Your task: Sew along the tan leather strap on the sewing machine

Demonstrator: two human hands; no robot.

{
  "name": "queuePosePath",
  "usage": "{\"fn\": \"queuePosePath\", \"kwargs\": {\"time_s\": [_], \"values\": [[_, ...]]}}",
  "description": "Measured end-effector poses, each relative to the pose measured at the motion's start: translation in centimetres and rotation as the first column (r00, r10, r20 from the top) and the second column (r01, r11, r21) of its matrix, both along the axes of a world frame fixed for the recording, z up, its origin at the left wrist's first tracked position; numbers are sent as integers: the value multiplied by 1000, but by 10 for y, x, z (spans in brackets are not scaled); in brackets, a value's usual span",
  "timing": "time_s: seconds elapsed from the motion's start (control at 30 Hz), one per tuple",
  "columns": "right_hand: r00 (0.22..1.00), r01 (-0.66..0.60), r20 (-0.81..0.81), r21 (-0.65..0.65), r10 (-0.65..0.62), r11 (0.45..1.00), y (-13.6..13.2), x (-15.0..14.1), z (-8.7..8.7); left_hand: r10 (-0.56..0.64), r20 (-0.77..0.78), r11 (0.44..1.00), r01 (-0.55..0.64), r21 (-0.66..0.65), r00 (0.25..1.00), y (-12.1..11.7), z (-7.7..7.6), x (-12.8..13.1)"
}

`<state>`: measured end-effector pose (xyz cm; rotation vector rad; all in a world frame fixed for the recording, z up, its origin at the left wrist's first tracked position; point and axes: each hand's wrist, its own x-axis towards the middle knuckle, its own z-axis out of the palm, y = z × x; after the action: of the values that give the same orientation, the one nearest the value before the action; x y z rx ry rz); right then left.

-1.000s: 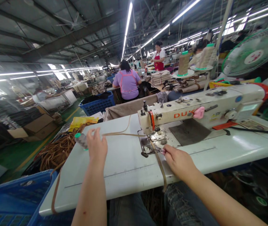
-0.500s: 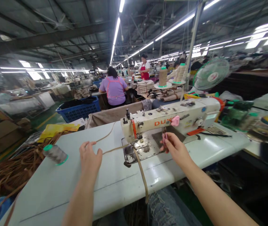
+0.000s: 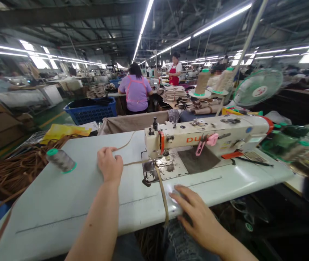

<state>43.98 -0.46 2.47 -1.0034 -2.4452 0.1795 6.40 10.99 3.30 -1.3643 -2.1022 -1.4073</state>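
Observation:
My left hand (image 3: 110, 165) rests on the white table (image 3: 70, 203) with its fingers curled round a thin tan strap (image 3: 162, 190). The strap runs from that hand to the needle area of the cream sewing machine (image 3: 225, 132), then bends toward me and drops over the table's front edge. My right hand (image 3: 195, 212) hovers at the front edge just right of the strap, fingers spread, holding nothing. Pink thread snips (image 3: 201, 145) hang from the front of the machine arm.
A grey thread spool (image 3: 61, 160) lies on the table's left part. A heap of brown straps (image 3: 13, 172) sits off the left edge, a blue basket (image 3: 91, 113) behind it. A person in purple (image 3: 136, 90) sits ahead. A fan (image 3: 257, 87) and thread cones (image 3: 201, 81) stand behind the machine.
My right hand carried the pink snips up to the machine arm, left them hanging there and came back down to the table's front edge. My left hand curled shut on the strap.

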Motion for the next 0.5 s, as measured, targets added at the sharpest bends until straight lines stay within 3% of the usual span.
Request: {"fn": "queuePosePath", "kwargs": {"time_s": [0.1, 0.2, 0.33, 0.5], "values": [[979, -116, 186, 174, 83, 978, -9, -15, -16, 69, 70, 997, -72, 42, 995, -4, 2, -9], [980, -159, 160, 278, 117, 947, -2, -32, -22, 130, 128, 987, -141, 82, 983, -4, 2, -17], [983, -184, 47, 245, 178, 952, 9, -46, -12, 185, 189, 976, -202, 76, 964, -1, -2, -23], [986, -166, 56, 247, 157, 955, 43, -55, 4, 139, 172, 988, -149, 49, 975, 4, -5, -22]]}}
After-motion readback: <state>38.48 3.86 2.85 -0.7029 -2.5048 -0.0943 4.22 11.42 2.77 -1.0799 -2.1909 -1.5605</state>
